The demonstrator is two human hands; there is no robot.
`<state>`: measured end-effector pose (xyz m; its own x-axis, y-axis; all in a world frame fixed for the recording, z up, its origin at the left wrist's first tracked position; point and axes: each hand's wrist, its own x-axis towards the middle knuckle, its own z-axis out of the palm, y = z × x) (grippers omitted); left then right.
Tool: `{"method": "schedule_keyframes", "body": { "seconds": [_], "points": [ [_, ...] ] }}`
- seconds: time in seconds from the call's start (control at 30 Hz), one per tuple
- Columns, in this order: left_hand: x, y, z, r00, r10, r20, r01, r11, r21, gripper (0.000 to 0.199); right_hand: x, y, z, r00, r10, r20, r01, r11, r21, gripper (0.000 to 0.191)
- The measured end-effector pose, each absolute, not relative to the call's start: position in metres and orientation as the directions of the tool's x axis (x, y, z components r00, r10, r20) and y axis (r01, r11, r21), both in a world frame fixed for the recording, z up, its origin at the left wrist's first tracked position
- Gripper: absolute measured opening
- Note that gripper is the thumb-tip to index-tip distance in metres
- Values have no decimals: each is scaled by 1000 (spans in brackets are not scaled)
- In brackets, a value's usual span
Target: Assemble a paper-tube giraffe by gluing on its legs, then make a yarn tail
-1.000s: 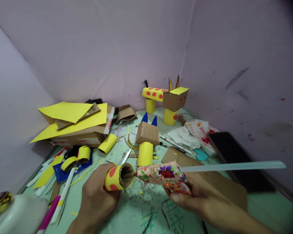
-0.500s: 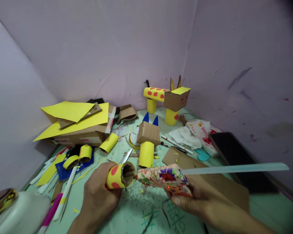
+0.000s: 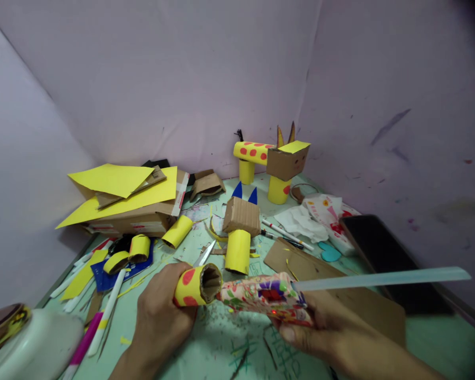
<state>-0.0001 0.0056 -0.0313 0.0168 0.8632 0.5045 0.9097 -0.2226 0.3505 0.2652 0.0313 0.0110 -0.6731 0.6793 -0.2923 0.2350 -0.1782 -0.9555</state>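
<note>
Left hand (image 3: 164, 311), seven o'clock: fingers gripping red-dotted tube (image 3: 192, 286). Right hand (image 3: 324, 327), four o'clock: fingers closed round glue gun (image 3: 261, 296), nozzle at tube's rim.

Soft, even, cool light here, fairly dim up on the walls (image 3: 206, 79); shadows stay faint, the source out of view. Wide-lens stretch at the sides, black creeping into the upper right corner, and the jar (image 3: 51, 338) looks blurry.

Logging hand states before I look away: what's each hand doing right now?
Left hand: closed around the spotted tube.
Right hand: gripping the glue gun.
</note>
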Motion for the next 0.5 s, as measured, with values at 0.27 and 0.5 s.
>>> {"method": "schedule_keyframes", "body": {
  "seconds": [0.27,0.5],
  "points": [
    [-1,6,-33,11,864,504,902,-227,368,26,266,31,8,-660,694,-286,279,-128,-952,30],
    [0,5,-32,8,868,497,905,-217,366,27,267,29,6,-677,687,-266,275,-100,-956,24]
  ]
}}
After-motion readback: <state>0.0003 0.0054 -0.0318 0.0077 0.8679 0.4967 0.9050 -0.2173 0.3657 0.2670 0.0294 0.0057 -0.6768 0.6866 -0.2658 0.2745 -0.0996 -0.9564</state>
